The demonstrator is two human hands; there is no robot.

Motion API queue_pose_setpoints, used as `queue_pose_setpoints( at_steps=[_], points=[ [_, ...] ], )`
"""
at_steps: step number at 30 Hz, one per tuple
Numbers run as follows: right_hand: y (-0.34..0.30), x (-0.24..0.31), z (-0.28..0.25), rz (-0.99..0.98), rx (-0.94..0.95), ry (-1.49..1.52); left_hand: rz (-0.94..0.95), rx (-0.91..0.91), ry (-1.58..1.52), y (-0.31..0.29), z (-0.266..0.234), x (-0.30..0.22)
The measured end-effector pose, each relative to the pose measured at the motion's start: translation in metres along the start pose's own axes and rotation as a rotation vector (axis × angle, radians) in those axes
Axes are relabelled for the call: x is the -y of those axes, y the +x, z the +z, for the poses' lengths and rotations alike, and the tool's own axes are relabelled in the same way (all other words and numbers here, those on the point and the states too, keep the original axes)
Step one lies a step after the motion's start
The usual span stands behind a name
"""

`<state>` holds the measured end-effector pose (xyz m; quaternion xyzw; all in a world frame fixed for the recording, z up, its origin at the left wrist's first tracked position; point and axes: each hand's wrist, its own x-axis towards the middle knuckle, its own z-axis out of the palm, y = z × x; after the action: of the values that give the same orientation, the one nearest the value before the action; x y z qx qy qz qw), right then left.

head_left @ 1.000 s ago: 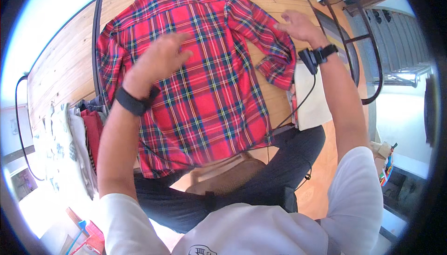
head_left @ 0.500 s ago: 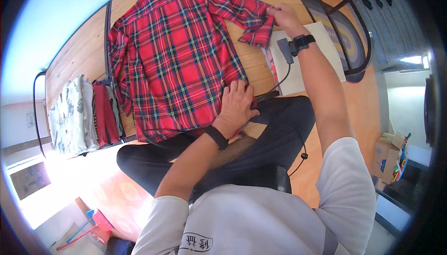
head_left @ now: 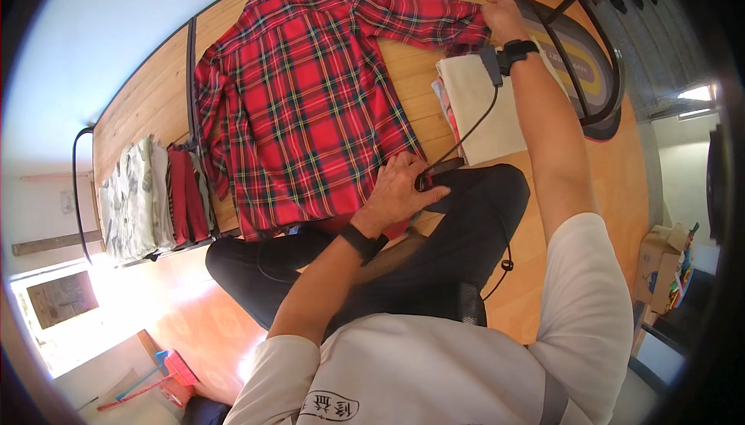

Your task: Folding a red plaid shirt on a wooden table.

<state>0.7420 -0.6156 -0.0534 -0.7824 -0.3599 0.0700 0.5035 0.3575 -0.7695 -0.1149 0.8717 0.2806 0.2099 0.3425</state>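
Observation:
A red plaid shirt [head_left: 303, 107] lies spread on a wooden table, collar at the far end and hem toward me. My right hand [head_left: 504, 20] is closed on the cuff of its right-side sleeve [head_left: 423, 20], which is drawn out straight to the right. On the lower right edge of the shirt rests my left hand [head_left: 400, 192], its fingers lying over the cloth and the thumb apart. The other sleeve [head_left: 211, 107] runs down along the shirt's left side, partly folded against it.
Folded clothes [head_left: 159, 200] stand stacked at the table's left. A cream folded cloth [head_left: 497, 126] lies on a pile at the right, beside a dark metal frame [head_left: 578, 60]. A cable [head_left: 483, 122] runs from a grey plug-like piece [head_left: 490, 64] at my right wrist. A cardboard box [head_left: 660, 266] sits farther right.
My right hand has moved right and away from me with the cuff, so the bent sleeve now stretches out straight. My left hand stays at the shirt's lower edge.

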Motion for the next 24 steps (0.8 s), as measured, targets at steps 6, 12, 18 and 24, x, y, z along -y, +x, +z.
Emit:
queue_pose_setpoints(
  at_steps=[6,12,18,24],
  points=[
    [-0.033,0.007,0.011,-0.444,-0.184,-0.6,-0.132,0.068,-0.326,0.016,-0.017,0.021],
    [-0.054,0.033,0.041,-0.7,0.285,-0.55,-0.023,-0.337,0.141,0.033,-0.045,0.049],
    [-0.073,0.059,0.116,-0.703,0.473,-0.588,-0.143,-0.159,0.082,0.036,-0.054,0.071],
    [-0.055,0.052,0.16,-0.709,0.456,-0.705,-0.186,-0.102,0.105,0.029,-0.055,0.076]
  ],
)
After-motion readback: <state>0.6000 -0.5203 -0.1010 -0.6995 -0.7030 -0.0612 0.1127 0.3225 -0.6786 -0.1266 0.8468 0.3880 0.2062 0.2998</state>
